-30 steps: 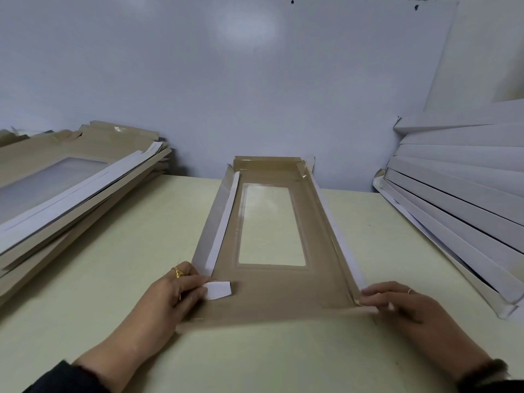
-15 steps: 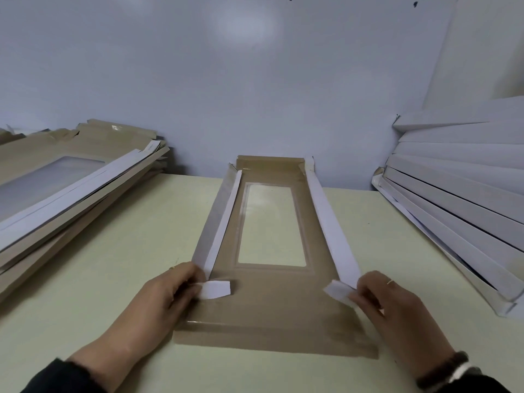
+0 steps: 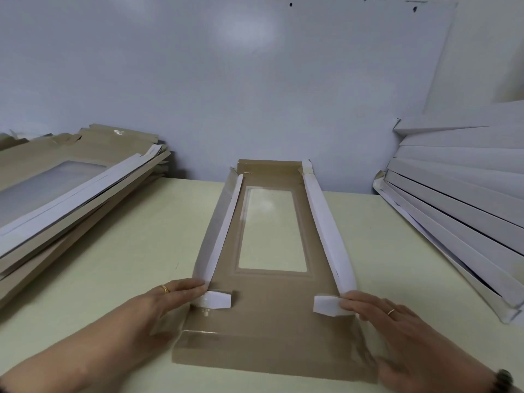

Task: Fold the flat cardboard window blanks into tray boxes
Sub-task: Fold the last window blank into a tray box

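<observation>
A long brown cardboard blank point(image 3: 270, 316) with a clear rectangular window point(image 3: 272, 231) lies lengthwise on the pale table in front of me. Its two long side walls point(image 3: 219, 234) stand folded up, white outside showing. The far end flap is raised too; the near end flap point(image 3: 269, 355) lies flat. My left hand point(image 3: 158, 310) holds the near end of the left wall and presses its small white corner tab point(image 3: 215, 299) inward. My right hand point(image 3: 397, 319) grips the right wall's near end and its white tab point(image 3: 326, 304) the same way.
A stack of flat brown window blanks point(image 3: 65, 188) lies at the left on the table point(image 3: 136, 251). Several folded white boxes point(image 3: 459, 199) lean in a pile at the right. A pale wall closes the back.
The near end flap has dropped flat. My right hand shifted from the front corner to the right wall, raised it fully and turned its tab inward. My left hand stayed at the left tab.
</observation>
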Action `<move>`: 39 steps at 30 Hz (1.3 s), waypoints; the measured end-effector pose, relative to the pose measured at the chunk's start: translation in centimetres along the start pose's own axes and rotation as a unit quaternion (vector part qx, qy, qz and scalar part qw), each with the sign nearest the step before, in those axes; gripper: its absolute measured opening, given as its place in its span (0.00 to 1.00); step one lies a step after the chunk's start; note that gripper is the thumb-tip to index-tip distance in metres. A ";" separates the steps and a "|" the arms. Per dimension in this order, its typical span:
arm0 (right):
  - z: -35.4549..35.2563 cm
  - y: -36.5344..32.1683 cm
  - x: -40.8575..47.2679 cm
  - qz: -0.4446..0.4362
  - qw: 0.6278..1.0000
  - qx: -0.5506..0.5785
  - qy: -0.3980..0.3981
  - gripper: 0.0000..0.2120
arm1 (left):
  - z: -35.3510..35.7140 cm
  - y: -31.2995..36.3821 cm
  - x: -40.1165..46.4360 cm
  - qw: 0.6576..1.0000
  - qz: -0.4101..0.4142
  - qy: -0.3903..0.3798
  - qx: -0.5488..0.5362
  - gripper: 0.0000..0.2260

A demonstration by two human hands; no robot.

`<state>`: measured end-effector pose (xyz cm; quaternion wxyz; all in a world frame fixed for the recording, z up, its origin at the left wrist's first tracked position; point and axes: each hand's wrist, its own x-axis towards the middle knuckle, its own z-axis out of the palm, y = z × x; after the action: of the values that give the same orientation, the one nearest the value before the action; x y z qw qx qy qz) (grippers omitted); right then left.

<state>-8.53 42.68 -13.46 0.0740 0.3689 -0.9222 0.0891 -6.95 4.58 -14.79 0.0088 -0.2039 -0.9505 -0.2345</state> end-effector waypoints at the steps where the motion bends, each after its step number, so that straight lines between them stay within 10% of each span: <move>1: 0.0 0.1 0.0 -0.001 1.000 -0.003 -0.001 0.34 | -0.1 -0.1 0.2 1.000 -0.002 -0.009 0.005 0.34; 12: 1.7 0.5 1.1 0.017 0.983 0.057 0.172 0.18 | 1.6 0.1 -0.5 0.992 0.041 0.118 -0.027 0.21; 25: 3.4 0.3 3.1 0.240 0.824 0.455 0.239 0.14 | 2.2 2.6 2.5 0.922 -0.112 0.255 -0.268 0.07; 31: 3.6 -0.1 3.3 0.219 0.882 0.317 0.272 0.21 | 2.9 3.1 2.8 0.912 -0.130 0.315 -0.227 0.18; 39: 3.3 -0.3 2.9 0.169 0.955 0.142 0.199 0.11 | 2.7 3.3 2.0 0.972 -0.084 0.213 -0.048 0.12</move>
<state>-10.63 39.83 -16.05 0.1868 0.1891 -0.9154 0.3023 -7.32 9.22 -15.53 0.1816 -0.0690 -0.9280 -0.3178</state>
